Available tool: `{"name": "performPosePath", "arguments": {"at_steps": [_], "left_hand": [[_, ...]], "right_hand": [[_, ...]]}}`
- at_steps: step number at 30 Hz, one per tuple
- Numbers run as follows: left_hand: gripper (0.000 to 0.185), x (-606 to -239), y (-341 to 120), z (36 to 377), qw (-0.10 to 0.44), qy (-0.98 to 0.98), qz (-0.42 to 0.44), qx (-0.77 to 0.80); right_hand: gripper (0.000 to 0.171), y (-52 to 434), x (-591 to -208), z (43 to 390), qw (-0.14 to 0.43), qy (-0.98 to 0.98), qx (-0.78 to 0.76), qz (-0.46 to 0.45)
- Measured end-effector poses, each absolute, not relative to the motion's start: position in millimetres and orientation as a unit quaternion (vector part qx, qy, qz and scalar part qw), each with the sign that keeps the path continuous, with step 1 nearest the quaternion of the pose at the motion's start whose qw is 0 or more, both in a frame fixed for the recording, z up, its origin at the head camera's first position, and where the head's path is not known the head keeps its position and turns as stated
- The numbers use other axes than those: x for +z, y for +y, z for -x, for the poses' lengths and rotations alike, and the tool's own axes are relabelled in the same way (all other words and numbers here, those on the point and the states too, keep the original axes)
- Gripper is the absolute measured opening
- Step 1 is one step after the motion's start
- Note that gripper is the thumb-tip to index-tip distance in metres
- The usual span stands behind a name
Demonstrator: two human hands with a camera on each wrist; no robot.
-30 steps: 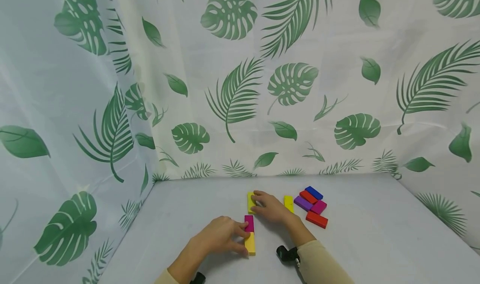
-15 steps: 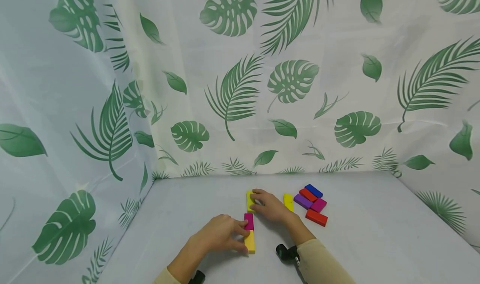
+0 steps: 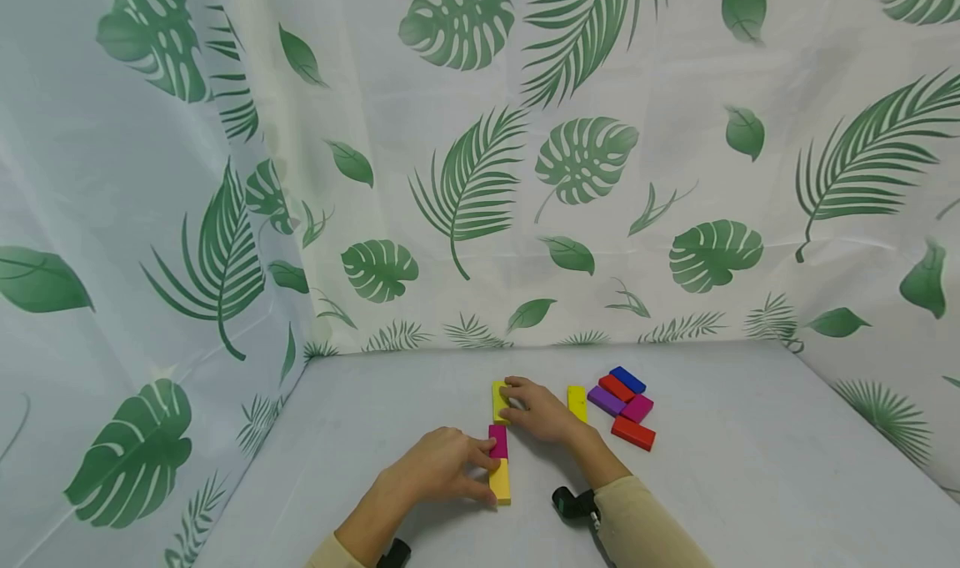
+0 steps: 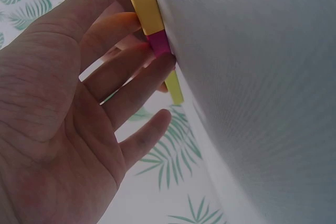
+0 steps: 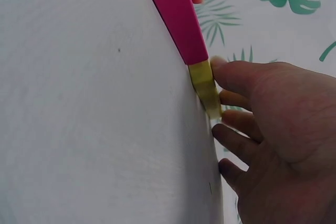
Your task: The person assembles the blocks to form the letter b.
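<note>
Three blocks lie end to end on the table: an orange-yellow block (image 3: 499,483) nearest, a magenta block (image 5: 181,22) in the middle and a yellow block (image 3: 500,403) farthest. My left hand (image 3: 442,468) comes from the left; its thumb is at the near end of the orange-yellow block, and its other fingertips rest along that block and the magenta one. The little finger stands apart in the left wrist view. My right hand (image 3: 543,414) is beside the far yellow block, thumb near the magenta joint, fingertips toward the far end, fingers loosely spread.
Another yellow block (image 3: 577,403) lies right of my right hand. Beyond it is a loose group: a purple block (image 3: 606,400), a magenta block (image 3: 637,409), a blue block (image 3: 627,379), a red block (image 3: 617,388) and another red block (image 3: 633,433). A leaf-print curtain (image 3: 480,176) surrounds the white table (image 3: 720,485).
The whole view has shifted up slightly. Both hands keep their places along the row, and the blocks stay as they were.
</note>
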State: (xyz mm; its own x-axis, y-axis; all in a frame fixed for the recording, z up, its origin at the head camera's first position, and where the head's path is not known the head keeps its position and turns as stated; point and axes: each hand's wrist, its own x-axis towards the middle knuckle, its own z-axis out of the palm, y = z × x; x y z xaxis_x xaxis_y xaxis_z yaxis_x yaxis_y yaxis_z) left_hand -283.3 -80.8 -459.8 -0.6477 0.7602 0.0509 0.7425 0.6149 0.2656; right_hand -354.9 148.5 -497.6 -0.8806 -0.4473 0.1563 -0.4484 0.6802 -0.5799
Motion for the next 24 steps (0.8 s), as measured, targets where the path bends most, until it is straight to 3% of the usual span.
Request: {"name": "performPosePath", "arguments": {"at_steps": [24], "left_hand": [[0.056,-460.0,-81.0,284.6,0.028,0.894,-0.429,0.127]], "right_hand": [[0.049,144.0,-497.1,353.6,-0.011,-0.916,0.315,-0.246]]}}
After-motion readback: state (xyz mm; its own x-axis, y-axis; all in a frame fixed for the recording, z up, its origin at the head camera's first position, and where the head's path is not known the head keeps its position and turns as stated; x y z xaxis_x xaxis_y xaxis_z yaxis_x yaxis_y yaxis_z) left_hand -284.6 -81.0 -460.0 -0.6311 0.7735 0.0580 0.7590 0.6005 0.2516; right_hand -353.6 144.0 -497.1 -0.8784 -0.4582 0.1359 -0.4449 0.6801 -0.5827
